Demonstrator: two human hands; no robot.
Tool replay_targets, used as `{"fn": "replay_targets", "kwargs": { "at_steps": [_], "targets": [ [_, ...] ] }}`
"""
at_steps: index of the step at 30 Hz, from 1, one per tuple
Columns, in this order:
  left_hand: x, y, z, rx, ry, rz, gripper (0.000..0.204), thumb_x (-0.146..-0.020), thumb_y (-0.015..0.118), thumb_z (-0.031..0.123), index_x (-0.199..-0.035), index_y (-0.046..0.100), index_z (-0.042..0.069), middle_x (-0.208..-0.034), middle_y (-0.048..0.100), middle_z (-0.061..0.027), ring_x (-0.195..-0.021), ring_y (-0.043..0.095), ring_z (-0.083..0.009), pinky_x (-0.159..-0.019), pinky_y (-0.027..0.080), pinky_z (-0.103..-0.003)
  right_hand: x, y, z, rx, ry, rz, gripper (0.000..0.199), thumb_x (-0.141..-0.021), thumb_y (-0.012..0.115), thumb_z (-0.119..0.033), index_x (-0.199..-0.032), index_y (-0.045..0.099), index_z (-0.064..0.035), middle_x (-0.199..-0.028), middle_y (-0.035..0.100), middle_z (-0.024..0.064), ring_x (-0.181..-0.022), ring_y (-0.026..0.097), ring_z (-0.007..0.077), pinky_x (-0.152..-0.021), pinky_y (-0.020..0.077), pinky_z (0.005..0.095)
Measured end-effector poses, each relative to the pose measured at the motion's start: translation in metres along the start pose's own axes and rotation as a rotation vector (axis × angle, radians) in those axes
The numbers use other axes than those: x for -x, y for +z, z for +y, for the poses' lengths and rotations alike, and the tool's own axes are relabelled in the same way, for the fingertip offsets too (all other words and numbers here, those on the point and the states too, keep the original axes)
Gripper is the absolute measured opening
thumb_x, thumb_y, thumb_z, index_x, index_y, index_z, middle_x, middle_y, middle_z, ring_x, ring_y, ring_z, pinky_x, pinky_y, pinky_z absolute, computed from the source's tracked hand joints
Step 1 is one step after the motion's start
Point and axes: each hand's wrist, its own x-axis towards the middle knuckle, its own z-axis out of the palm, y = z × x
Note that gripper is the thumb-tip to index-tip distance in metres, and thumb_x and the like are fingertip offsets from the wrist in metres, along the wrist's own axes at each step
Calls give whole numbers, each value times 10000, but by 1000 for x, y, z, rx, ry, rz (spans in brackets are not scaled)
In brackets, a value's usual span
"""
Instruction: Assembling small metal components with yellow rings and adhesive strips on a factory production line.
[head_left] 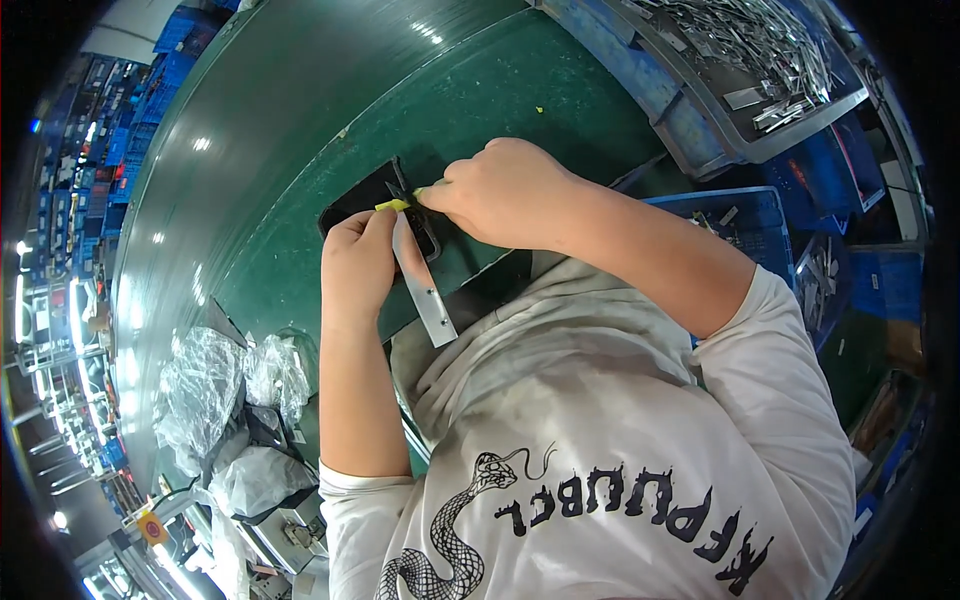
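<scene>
My left hand (358, 262) is closed in a pinch on a flat, shiny metal strip (432, 312) with small holes near its lower end. The strip slants down toward my lap. At its upper end, by my left fingertips, sits a small yellow piece (393, 205). My right hand (500, 190) is closed just to the right, its fingertips pinching something small and yellowish that I cannot make out. Below both hands lies a black, shallow tray (343, 205) on the green table. A thin dark pointed thing shows between the hands; its kind is unclear.
A grey bin (690, 125) heaped with metal strips (770, 50) stands at the far right. Nearer is a blue crate (745, 210) with small parts. Crumpled clear plastic bags (205, 385) lie at the left. The green table (470, 90) curves away ahead, with a yellow scrap (539, 109).
</scene>
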Motion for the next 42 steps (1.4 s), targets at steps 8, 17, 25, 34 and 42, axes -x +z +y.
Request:
{"fn": "replay_targets", "kwargs": {
  "at_steps": [8, 17, 25, 34, 42],
  "targets": [
    [24, -23, 2, 78, 65, 26, 282, -974, 578, 201, -847, 659, -37, -666, 557, 14, -580, 493, -63, -513, 380, -258, 22, 10, 11, 39, 31, 73, 252, -874, 650, -199, -1116, 720, -185, -864, 655, 25, -742, 651, 231, -713, 496, 367],
    [76, -47, -18, 919, 155, 34, 223, -996, 470, 233, -1053, 519, 23, -721, 527, -80, -686, 522, -182, -708, 455, -362, 67, 20, 10, 42, -31, 224, 333, -830, 723, -220, -1162, 714, -201, -1039, 599, 9, -998, 572, 225, -903, 427, 407],
    [93, -16, -32, 958, 113, -372, 481, -986, 529, 552, -938, 417, 87, -584, 385, -18, -477, 345, -110, -428, 304, -257, 88, 8, -51, -537, -130, 51, 346, -830, 747, -260, -1152, 692, -147, -1091, 609, 62, -1012, 586, 259, -866, 463, 422],
    [96, 28, -17, 830, 460, -714, 415, -1033, 517, 407, -1006, 464, -3, -651, 532, -90, -517, 495, -148, -462, 395, -264, 98, 9, -71, -1122, -19, -143, 344, -872, 736, -252, -1141, 641, -60, -1060, 630, 140, -966, 614, 345, -829, 483, 429],
    [95, 47, -26, 347, 812, -413, 330, -1023, 551, 238, -930, 656, -61, -745, 697, -133, -661, 690, -225, -642, 547, -314, 123, 19, -69, -954, 86, -146, 330, -908, 692, -310, -907, 632, 15, -890, 642, 193, -813, 630, 378, -697, 492, 464]
  ]
}}
